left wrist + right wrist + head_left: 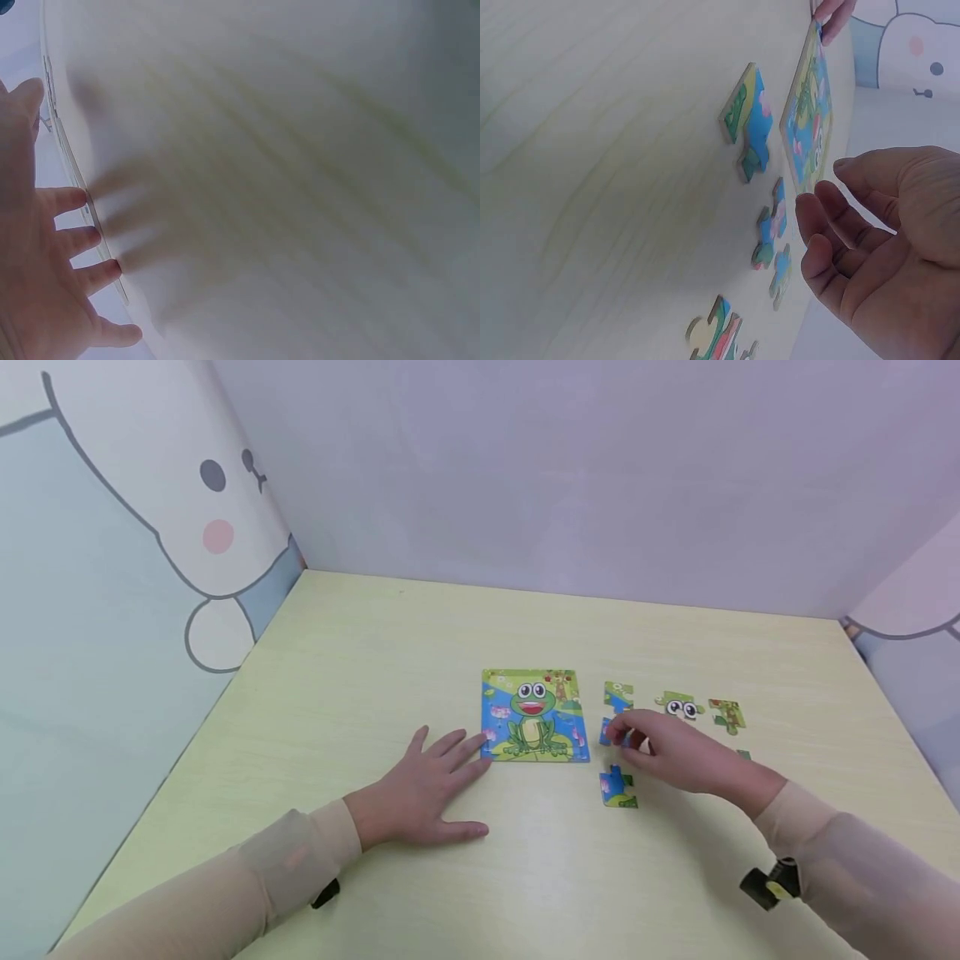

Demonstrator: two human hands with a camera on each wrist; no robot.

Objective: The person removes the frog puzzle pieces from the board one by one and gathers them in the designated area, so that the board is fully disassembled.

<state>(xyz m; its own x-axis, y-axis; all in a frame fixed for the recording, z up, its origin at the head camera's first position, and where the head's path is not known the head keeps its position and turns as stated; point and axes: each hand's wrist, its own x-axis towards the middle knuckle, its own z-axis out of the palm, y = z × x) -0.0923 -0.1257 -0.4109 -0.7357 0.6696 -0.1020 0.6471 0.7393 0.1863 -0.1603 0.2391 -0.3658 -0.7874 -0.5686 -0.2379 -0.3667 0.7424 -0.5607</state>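
A square frog picture board [534, 718] lies flat on the table. My left hand [423, 789] is spread with straight fingers, its fingertips touching the board's left edge. To the right of the board, my right hand [671, 752] hovers with loosely bent fingers and nothing visible between them. Its fingertips partly cover a blue puzzle piece [604, 732]. In the right wrist view that puzzle piece [780, 210] lies on the table, apart from the fingers. A blue and green corner piece [617, 790] lies nearer me, and another piece [618, 695] lies farther away.
Farther right lie a puzzle piece with frog eyes [680, 707] and a tree piece [729, 713]. A green piece [743, 754] shows partly behind my right wrist. A piece with red and green [721, 334] appears in the right wrist view. Pale walls [555, 485] border the table.
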